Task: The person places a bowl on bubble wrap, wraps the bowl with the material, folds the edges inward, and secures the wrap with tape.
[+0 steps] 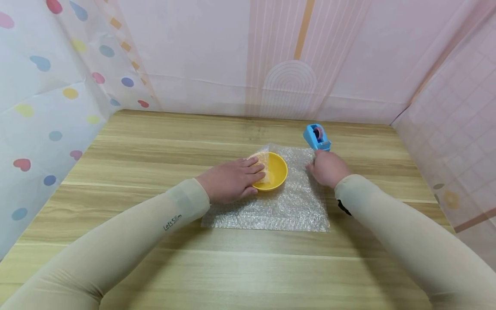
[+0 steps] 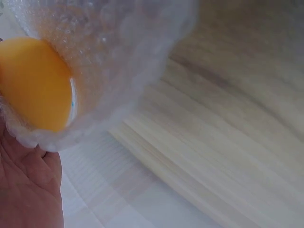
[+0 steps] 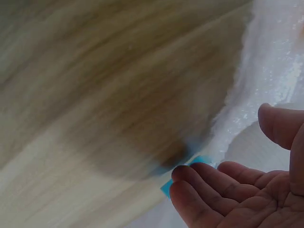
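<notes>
A yellow bowl sits on a sheet of bubble wrap, with the sheet's left side folded up over the bowl's rim. My left hand lies over that fold, its fingers extended and pressing the wrap against the bowl. In the left wrist view the wrap curves round the orange-looking bowl above the palm. My right hand is at the sheet's right edge, just in front of a blue tape dispenser. Seen from the right wrist, its fingers are loosely bent, with nothing held.
The wood-grain table carries everything. A patterned cloth hangs behind it, and more cloth closes in the left and right sides. The tape dispenser stands near the back right, beyond the wrap's corner.
</notes>
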`<state>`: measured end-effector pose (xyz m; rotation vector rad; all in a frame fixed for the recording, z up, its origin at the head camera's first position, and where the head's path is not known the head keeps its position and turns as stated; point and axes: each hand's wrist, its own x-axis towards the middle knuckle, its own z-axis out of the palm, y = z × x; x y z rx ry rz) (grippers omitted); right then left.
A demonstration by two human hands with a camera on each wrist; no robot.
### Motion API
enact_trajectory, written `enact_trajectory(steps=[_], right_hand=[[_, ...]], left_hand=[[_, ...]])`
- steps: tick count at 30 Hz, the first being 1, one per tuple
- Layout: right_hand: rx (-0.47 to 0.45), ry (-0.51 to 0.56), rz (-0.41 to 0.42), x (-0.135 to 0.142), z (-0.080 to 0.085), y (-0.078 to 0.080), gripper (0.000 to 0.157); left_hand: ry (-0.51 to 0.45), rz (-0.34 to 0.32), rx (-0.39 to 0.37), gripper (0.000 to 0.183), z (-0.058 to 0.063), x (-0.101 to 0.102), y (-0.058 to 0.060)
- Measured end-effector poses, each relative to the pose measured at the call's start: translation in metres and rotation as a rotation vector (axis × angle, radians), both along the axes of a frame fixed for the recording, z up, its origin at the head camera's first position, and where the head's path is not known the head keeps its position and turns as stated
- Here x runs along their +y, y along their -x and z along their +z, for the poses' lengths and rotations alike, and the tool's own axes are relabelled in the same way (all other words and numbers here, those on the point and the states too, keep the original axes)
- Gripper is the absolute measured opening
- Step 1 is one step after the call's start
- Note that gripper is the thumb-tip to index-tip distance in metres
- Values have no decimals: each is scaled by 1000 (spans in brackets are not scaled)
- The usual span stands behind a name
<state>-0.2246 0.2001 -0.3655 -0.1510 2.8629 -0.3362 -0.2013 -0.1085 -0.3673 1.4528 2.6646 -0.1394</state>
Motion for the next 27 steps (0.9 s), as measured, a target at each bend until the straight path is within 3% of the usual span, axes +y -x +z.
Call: enact_trajectory(steps=[19, 27], right_hand=[[-35, -33, -17, -6, -5, 8, 38], [-19, 16, -27, -10, -6, 8, 55]], left_hand=[[-1, 8, -1, 59, -1, 0, -1], [-9, -2, -2, 59, -3, 0, 0]])
